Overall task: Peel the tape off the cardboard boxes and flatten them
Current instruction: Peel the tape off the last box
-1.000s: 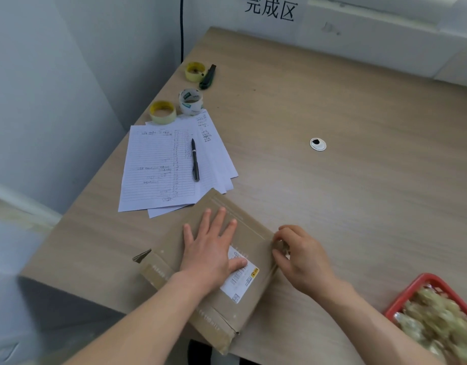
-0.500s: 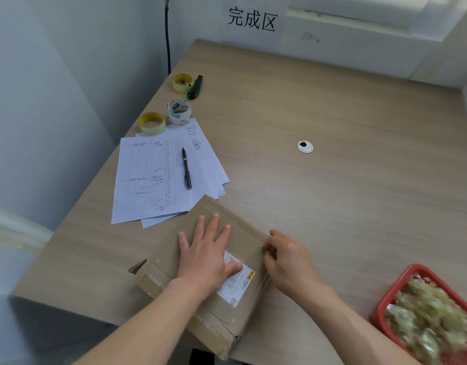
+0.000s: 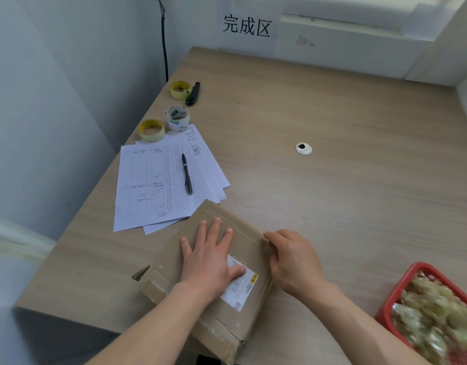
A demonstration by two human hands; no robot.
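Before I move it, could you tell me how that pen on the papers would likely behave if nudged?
The pen is slim and round, so it would probably roll sideways. It looks light and lies loose on smooth papers, so it may slide easily. It seems rigid, unlikely to bend.

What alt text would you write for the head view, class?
A person's left hand presses flat on a cardboard box while the right hand grips its edge. Papers, a pen and tape rolls lie beyond.

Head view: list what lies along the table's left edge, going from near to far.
cardboard box → lined papers → yellow tape roll → white-and-green tape roll → far yellow tape roll, with the box cutter beside it.
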